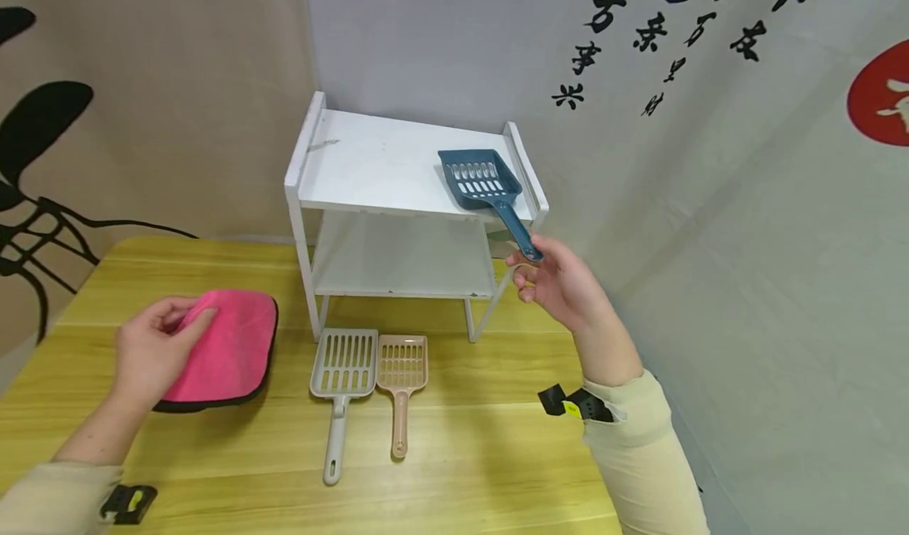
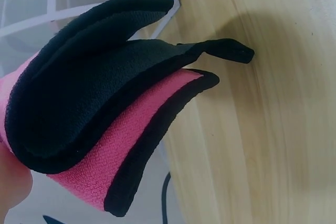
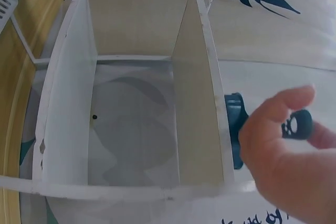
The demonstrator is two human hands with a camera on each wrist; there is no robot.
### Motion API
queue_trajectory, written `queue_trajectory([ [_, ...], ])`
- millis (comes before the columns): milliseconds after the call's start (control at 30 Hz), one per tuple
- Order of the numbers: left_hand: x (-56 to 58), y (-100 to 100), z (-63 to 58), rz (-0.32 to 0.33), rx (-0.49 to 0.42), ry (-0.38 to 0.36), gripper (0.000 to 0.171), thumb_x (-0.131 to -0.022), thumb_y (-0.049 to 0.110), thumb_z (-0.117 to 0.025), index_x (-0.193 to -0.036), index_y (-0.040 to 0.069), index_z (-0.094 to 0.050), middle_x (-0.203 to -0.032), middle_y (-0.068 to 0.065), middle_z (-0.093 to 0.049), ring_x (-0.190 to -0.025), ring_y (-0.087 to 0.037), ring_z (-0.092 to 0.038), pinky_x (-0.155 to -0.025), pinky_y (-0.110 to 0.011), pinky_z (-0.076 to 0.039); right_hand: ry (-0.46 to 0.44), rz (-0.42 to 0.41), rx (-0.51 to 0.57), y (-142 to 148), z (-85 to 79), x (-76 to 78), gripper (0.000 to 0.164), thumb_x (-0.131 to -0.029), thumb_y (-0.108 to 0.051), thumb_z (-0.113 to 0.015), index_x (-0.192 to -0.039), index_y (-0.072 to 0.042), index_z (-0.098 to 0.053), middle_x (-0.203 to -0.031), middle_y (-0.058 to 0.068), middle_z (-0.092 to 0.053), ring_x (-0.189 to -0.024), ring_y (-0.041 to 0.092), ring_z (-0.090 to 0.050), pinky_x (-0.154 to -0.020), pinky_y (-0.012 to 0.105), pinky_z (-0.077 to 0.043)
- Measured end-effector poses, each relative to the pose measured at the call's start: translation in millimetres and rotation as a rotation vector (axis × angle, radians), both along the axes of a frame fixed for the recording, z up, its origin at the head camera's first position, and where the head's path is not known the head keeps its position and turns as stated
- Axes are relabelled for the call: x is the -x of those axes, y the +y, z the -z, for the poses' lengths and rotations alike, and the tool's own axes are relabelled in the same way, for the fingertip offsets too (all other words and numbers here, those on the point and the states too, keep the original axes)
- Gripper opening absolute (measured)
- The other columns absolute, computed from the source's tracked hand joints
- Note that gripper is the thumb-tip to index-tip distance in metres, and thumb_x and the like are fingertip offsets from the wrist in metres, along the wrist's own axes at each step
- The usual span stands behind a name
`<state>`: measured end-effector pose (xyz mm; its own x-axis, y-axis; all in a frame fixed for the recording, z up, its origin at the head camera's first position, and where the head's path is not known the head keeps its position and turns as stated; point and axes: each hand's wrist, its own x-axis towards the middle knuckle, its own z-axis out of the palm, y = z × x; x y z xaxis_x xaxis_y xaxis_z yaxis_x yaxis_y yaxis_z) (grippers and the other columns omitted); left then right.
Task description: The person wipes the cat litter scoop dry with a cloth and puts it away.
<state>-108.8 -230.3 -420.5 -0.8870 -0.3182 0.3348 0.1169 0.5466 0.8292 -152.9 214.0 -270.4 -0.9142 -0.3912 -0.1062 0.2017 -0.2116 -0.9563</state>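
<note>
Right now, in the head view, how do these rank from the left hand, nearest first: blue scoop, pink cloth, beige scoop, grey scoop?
1. Pink cloth: in the left hand.
2. Grey scoop: right of the cloth.
3. Beige scoop: right of the grey scoop.
4. Blue scoop: at the top right of the shelf.

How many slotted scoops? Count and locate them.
3: the blue scoop at the top of the white rack, held by the right hand; the grey scoop on the table; the beige scoop beside the grey one.
</note>
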Motion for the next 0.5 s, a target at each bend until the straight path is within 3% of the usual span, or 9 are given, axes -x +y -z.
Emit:
queue_trajectory([
  [233,0.0,-1,-0.3,0.002,0.001,-0.004,0.015,-0.084,0.014,-0.069,-0.083,0.027,-0.061,-0.069,0.044,-0.051,-0.051,0.013,-0.049,-0.047,-0.008,-0.040,0.029,-0.084,0.042,7,3.4,-1.0,0.031,-0.101,-0.010,-0.027,-0.107,-0.013,-0.058,-0.074,-0.004,-0.060,-0.056,0.005,-0.048,-0.053,0.017,-0.040],
  [500,-0.1,1,3.2,0.011,-0.012,-0.011,0.015,-0.084,0.015,-0.069,-0.083,0.027,-0.061,-0.069,0.043,-0.052,-0.051,0.012,-0.050,-0.046,-0.009,-0.040,0.035,-0.021,0.073,-3,0.0,2.6,0.028,-0.102,-0.008,-0.030,-0.101,-0.009,-0.058,-0.075,-0.003,-0.064,-0.056,0.005,-0.049,-0.054,0.016,-0.042],
])
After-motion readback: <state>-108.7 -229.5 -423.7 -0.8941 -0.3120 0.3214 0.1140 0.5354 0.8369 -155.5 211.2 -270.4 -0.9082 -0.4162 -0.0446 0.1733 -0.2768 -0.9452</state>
